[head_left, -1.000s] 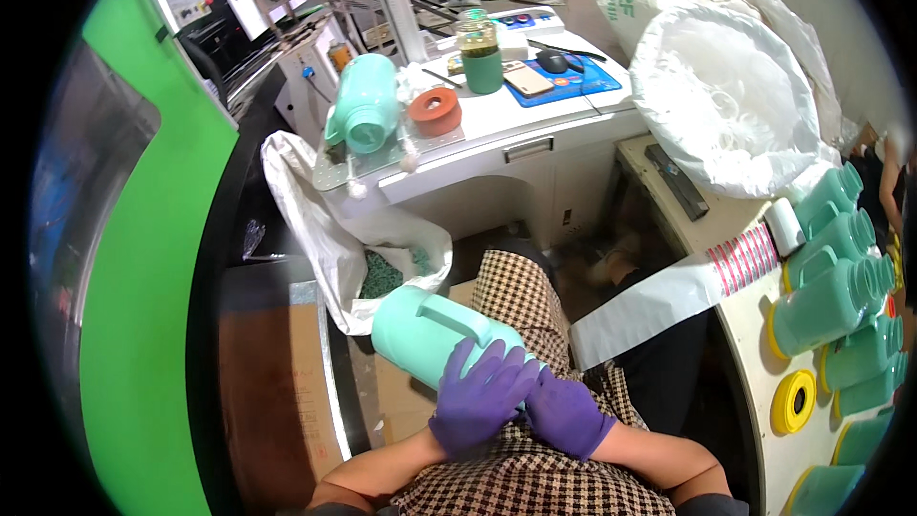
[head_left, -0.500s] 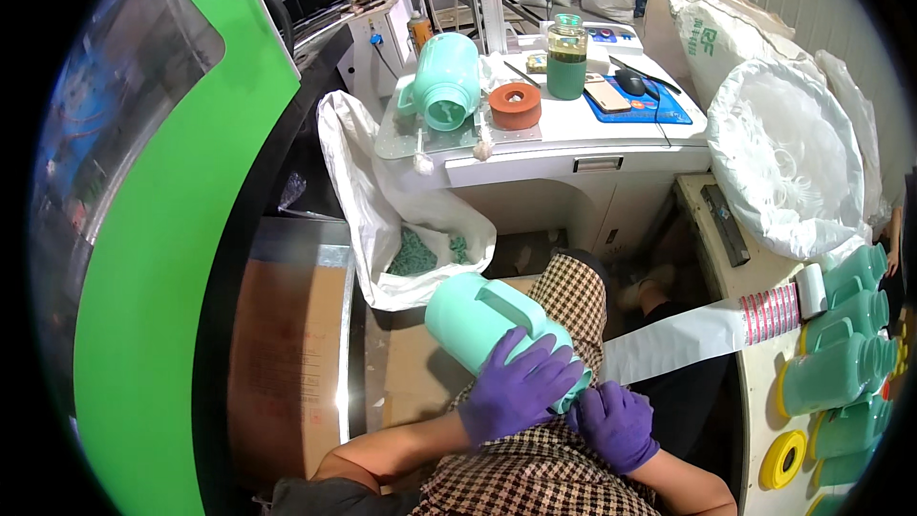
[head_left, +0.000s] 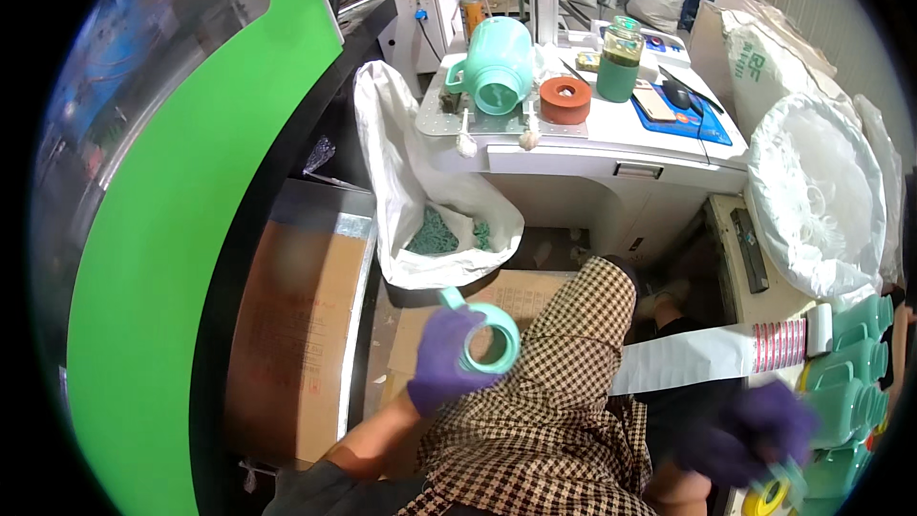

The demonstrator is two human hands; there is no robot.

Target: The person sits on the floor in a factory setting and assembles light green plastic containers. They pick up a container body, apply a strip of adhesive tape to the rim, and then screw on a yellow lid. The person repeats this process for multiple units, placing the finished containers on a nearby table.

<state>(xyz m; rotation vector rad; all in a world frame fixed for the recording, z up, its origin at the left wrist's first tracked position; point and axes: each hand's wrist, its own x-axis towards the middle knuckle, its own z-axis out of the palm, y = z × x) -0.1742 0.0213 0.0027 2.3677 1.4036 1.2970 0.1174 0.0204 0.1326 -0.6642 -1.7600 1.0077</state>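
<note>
My left hand point(head_left: 444, 363), in a purple glove, is closed round a mint-green plastic jug point(head_left: 511, 344) above my lap. Its round mouth faces up toward me, and the handle sticks out on the far side. Over the right-hand bench is my right hand point(head_left: 750, 435), also gloved in purple and smeared by motion, so its fingers do not read clearly. Just below it, a pale green blur point(head_left: 788, 483) shows near a yellow ring point(head_left: 767, 497); I cannot make out whether the hand holds it. Several green jugs point(head_left: 841, 411) stand beside that hand.
A white sack point(head_left: 392, 229) with green scraps hangs open ahead. On the white desk lie another green jug point(head_left: 501, 57), an orange tape roll point(head_left: 565, 100) and a bottle point(head_left: 619, 62). A label strip point(head_left: 683, 361) runs to the bench. A green machine panel point(head_left: 153, 325) borders the left.
My right hand has left the jug's mouth and swung right to the bench. The left hand has turned the jug from lying sideways to mouth up. The whole view has shifted somewhat.
</note>
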